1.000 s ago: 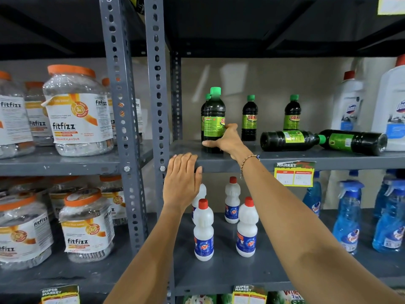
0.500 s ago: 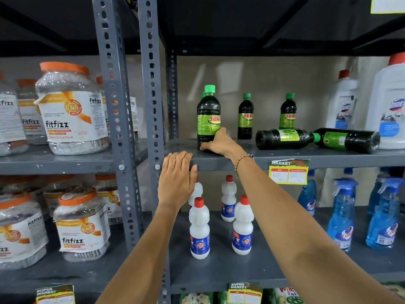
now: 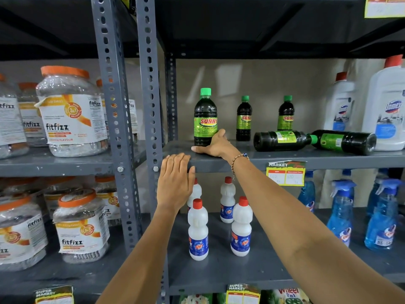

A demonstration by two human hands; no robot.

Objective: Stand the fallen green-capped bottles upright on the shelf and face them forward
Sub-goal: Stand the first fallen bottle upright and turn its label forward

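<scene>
A dark green-capped bottle (image 3: 205, 119) stands upright at the front left of the grey shelf (image 3: 328, 159), its Sunny label facing me. My right hand (image 3: 215, 144) wraps around its base. Two smaller-looking bottles stand further back, the middle one (image 3: 244, 119) and the right one (image 3: 286, 114). Two fallen bottles lie on their sides to the right, caps meeting: the left fallen bottle (image 3: 281, 140) and the right fallen bottle (image 3: 346, 141). My left hand (image 3: 176, 181) rests flat on the shelf's front edge, holding nothing.
Tall white red-capped jugs (image 3: 384, 110) stand at the shelf's right end. A yellow price tag (image 3: 285, 174) hangs on the shelf edge. Below are small white bottles (image 3: 198, 229) and blue spray bottles (image 3: 340, 218). Orange-lidded jars (image 3: 70, 113) fill the left bay behind perforated uprights (image 3: 151, 84).
The front bottle was turned so its label now faces forward, and my right hand slid down to its base. The left hand stayed on the shelf edge.
</scene>
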